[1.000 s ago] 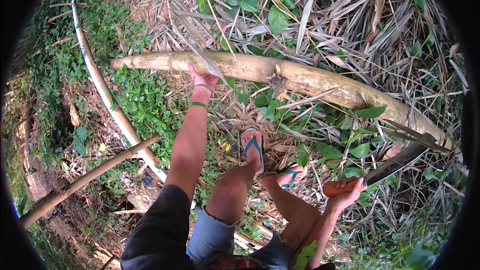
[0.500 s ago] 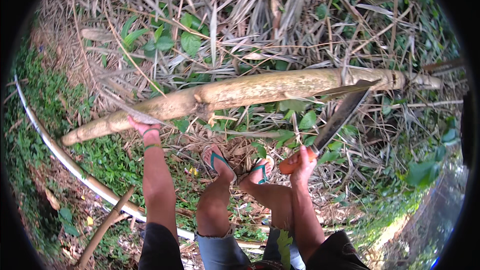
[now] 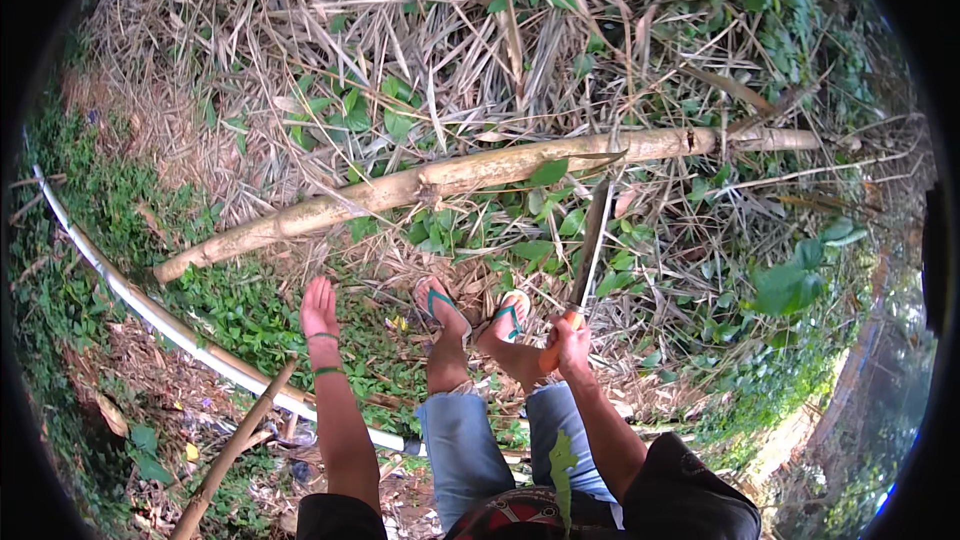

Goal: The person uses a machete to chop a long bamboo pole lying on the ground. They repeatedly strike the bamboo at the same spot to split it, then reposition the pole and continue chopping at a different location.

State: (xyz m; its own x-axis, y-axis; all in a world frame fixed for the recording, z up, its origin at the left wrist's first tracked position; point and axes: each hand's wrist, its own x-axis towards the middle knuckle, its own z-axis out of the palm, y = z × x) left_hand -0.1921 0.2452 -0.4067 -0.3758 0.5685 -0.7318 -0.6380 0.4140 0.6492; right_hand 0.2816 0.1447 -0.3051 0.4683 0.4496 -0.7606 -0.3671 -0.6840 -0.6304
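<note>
My right hand (image 3: 570, 344) is wrapped round the orange handle of a machete (image 3: 592, 245). Its long dark blade points up and away, with the tip close to the near side of a thick yellowish bamboo pole (image 3: 490, 171). The pole lies across the ground in front of me, curving from lower left to upper right, with a knotty stub near its middle. Left of my feet, my left hand (image 3: 319, 308) hangs in the air, fingers stretched out and nothing in it. It is apart from the pole.
Dry leaves and thin stalks (image 3: 330, 30) cover the ground beyond the pole. A long pale pipe-like pole (image 3: 170, 320) curves along the left, with a short brown stick (image 3: 235, 445) crossing it. Green plants (image 3: 790, 285) grow at right. My feet wear flip-flops (image 3: 510, 315).
My left hand has let go of a dry strip by the pole and drawn back toward me. The machete has come nearer, its blade now more upright. The view has shifted, so the pole appears smaller.
</note>
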